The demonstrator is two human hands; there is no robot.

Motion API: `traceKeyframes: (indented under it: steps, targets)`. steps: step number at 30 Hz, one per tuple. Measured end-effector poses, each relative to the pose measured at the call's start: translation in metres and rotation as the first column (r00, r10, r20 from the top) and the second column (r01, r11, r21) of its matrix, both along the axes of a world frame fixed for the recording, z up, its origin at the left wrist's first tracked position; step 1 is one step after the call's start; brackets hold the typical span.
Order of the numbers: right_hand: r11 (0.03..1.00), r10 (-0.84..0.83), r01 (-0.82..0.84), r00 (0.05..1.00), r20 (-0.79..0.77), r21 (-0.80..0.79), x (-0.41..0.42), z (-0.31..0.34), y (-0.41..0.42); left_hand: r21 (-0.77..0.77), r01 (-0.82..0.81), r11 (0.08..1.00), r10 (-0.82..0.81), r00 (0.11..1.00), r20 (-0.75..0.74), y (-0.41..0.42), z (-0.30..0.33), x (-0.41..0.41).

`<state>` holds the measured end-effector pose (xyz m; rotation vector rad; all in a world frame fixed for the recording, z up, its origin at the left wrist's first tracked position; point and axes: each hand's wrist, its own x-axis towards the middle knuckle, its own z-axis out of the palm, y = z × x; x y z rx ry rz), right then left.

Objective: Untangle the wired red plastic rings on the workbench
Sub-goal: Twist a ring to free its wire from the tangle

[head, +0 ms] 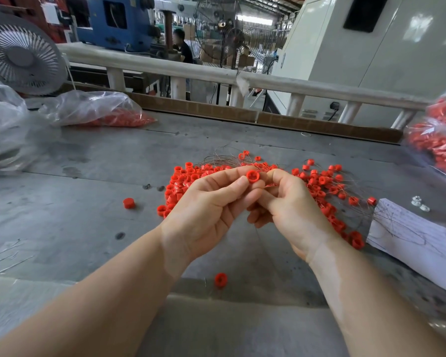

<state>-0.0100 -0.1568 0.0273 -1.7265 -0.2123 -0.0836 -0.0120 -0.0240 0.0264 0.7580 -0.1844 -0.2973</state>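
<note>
Dozens of wired red plastic rings (317,184) heaped mid-way across grey workbench (75,215), thin wires fanning out behind and to the right. Beyond, white railing (196,72) along far edge, white desk fan (23,56) at far left. Clear bags of red rings far left (95,109) and at right edge (440,140). White paper sheet (417,238) at right, faint handwriting too small to read; no brand or label legible anywhere. Above pile, left hand (206,212) curled, thumb and fingers pinching single red ring (252,176). Right hand (289,202) curled close against it, fingers touching same ring and pinching wire strands. Loose ring (129,203) left of heap, another (220,279) near front edge between forearms. Small clear pieces (420,203) beside paper.
</note>
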Motion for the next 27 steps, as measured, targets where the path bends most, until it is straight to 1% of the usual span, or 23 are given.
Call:
traceKeyframes:
  steps: [5, 9, 12, 14, 16, 19, 21, 23, 27]
  targets:
    - [0.998, -0.009, 0.010, 1.000, 0.024, -0.062, -0.001, 0.000, 0.001, 0.009, 0.041, 0.999, -0.041, 0.999, 0.030, 0.001, 0.000, -0.001]
    - [0.997, 0.010, -0.007, 0.999, 0.033, -0.078, -0.003, -0.001, 0.001, 0.003, 0.055, 0.998, -0.055, 0.994, 0.092, 0.002, 0.000, -0.001]
    - [0.997, 0.018, -0.017, 1.000, 0.006, -0.070, -0.003, 0.000, 0.002, -0.042, 0.001, 0.999, 0.002, 0.997, 0.080, 0.003, 0.001, 0.001]
    - [0.998, -0.014, 0.014, 1.000, 0.008, -0.053, -0.002, 0.002, 0.001, -0.073, -0.065, 0.995, 0.069, 0.996, 0.054, 0.004, 0.001, 0.004]
    - [0.998, -0.063, 0.063, 0.998, 0.031, -0.001, -0.001, 0.003, 0.000, -0.104, -0.144, 0.984, 0.147, 0.989, 0.026, 0.007, 0.001, 0.006]
    - [0.982, -0.081, 0.073, 0.996, 0.038, 0.175, -0.001, 0.006, -0.003, -0.111, -0.223, 0.968, 0.225, 0.974, 0.005, 0.009, 0.002, 0.008]
    - [0.953, -0.029, 0.022, 0.999, 0.016, 0.303, -0.001, 0.009, -0.003, -0.066, -0.250, 0.966, 0.252, 0.967, 0.025, 0.008, 0.001, 0.007]
    - [0.917, 0.026, -0.019, 1.000, -0.013, 0.397, -0.001, 0.011, -0.003, -0.011, -0.256, 0.967, 0.256, 0.965, 0.053, 0.005, 0.000, 0.006]
    - [0.876, 0.087, -0.044, 0.994, -0.068, 0.481, -0.002, 0.011, -0.004, 0.042, -0.246, 0.968, 0.242, 0.967, 0.080, 0.001, -0.002, 0.004]
